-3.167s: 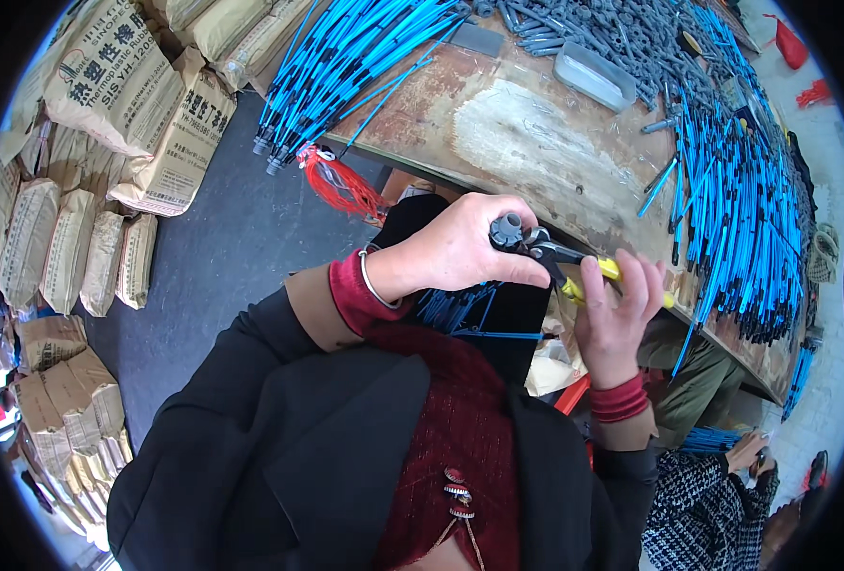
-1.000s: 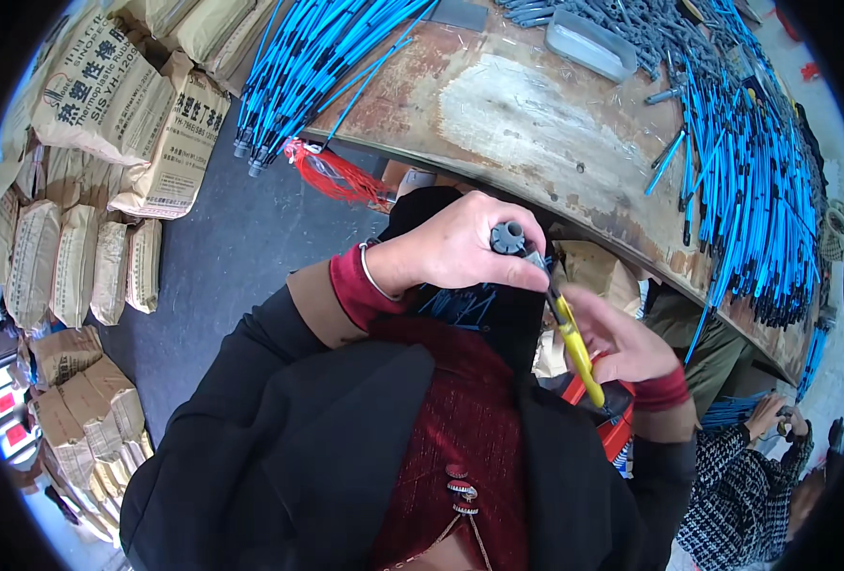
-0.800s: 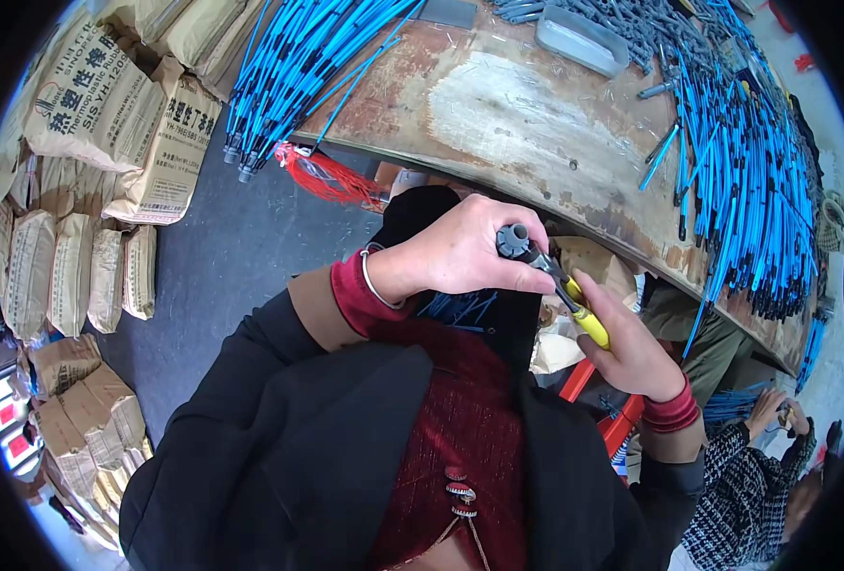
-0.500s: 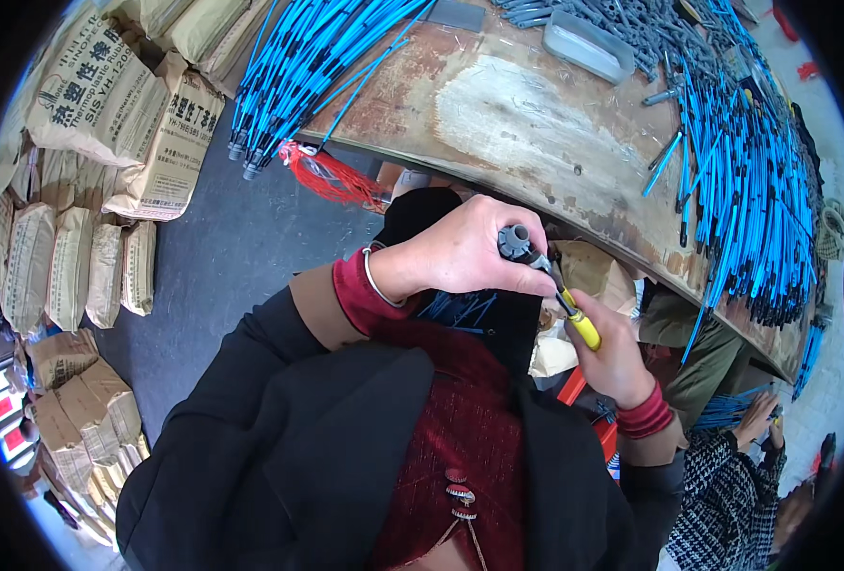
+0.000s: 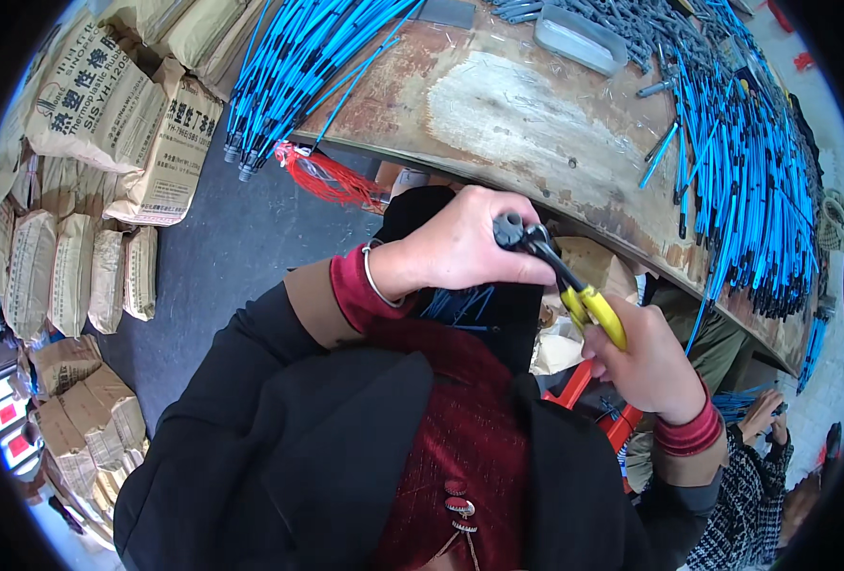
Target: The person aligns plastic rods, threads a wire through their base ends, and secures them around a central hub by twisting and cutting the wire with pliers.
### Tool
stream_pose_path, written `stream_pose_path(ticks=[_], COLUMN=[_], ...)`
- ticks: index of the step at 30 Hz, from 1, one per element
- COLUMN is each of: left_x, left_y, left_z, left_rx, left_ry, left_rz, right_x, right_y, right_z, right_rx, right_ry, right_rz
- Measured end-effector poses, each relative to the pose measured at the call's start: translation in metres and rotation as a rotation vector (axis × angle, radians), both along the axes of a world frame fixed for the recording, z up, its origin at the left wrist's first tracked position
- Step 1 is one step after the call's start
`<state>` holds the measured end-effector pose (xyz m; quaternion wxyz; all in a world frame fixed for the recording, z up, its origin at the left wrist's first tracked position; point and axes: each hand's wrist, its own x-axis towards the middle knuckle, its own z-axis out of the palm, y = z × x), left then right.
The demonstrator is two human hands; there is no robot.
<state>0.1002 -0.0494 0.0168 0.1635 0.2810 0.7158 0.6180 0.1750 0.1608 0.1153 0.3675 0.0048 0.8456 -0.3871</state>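
Observation:
My left hand is closed around a dark grey plastic fitting, whose round, notched end sticks up between thumb and fingers. In my right hand is a pair of pliers with yellow handles, the fingers wrapped about the grips. The dark jaws of the pliers reach up to the fitting at my left thumb. Whether they bite on it cannot be made out. Both hands are in front of my chest, just short of the table edge.
A worn wooden table carries bundles of blue rods, another blue bundle, grey parts and a clear plastic box. Red strands hang at its edge. Paper sacks are stacked left. Another person's hands work lower right.
My right hand has moved right and slightly down, and the pliers have turned so that both yellow handles show. My left hand stays nearly in place, with the fitting tilted a little.

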Motion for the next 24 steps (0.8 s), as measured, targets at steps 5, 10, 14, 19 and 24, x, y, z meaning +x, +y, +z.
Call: stream_pose_path(ticks=[5, 10, 14, 19, 24], left_x=[-0.005, -0.01, -0.006, -0.004, -0.011], left_y=[-0.01, -0.018, -0.016, -0.01, -0.017], left_z=[-0.001, -0.004, -0.004, -0.003, -0.009], left_rx=[0.067, 0.069, 0.049, 0.011, 0.123], left_ry=[-0.129, -0.173, -0.145, -0.012, -0.158], left_rz=[-0.098, -0.199, -0.215, -0.1, -0.085], right_x=[-0.001, 0.003, -0.001, 0.006, 0.01], right_y=[0.01, 0.016, 0.019, 0.001, -0.004], right_z=[-0.024, -0.037, -0.029, -0.026, -0.047], right_rx=[-0.155, -0.294, -0.206, -0.19, -0.129], right_ry=[-0.125, -0.078, -0.049, -0.065, 0.099], right_rz=[-0.073, -0.148, -0.02, -0.098, -0.101])
